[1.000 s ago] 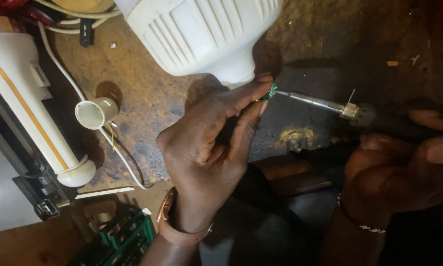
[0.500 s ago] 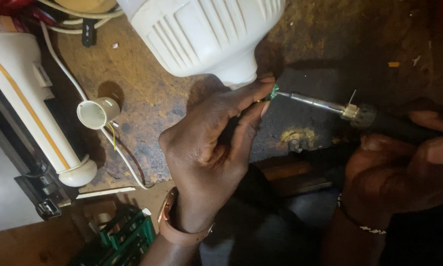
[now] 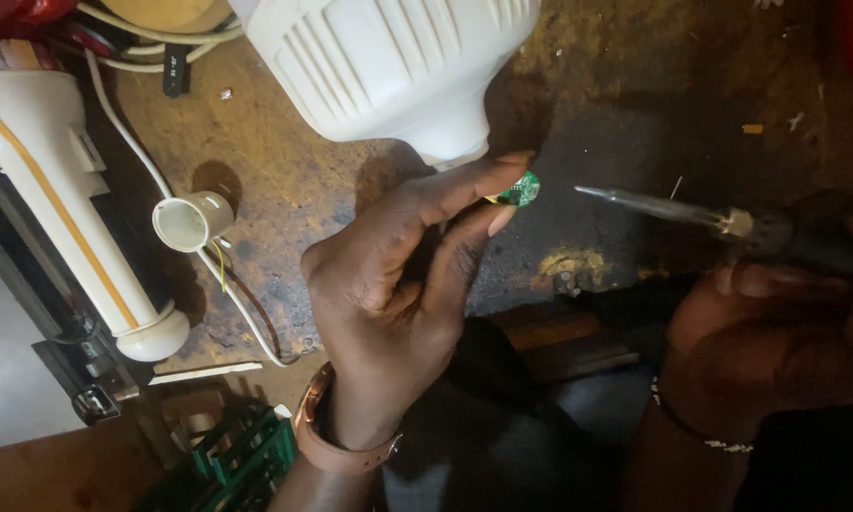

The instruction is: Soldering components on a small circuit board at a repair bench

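While my left hand (image 3: 388,294) pinches the small green board (image 3: 521,189) at frame centre, my right hand (image 3: 787,332), gripping the soldering iron (image 3: 673,210), has pulled its tip away, so this joint seems done.

Green board (image 3: 521,189): tiny, round, pinched in your fingertips.
Soldering iron (image 3: 692,214): shiny tip points left, near the board.

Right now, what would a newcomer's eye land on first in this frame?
Mid-frame, the left hand pinches a small green circuit board just under a big ribbed white bulb housing. From the right, the right hand aims a soldering iron at it, its tip just short of the board. A white torch lies along the left edge.
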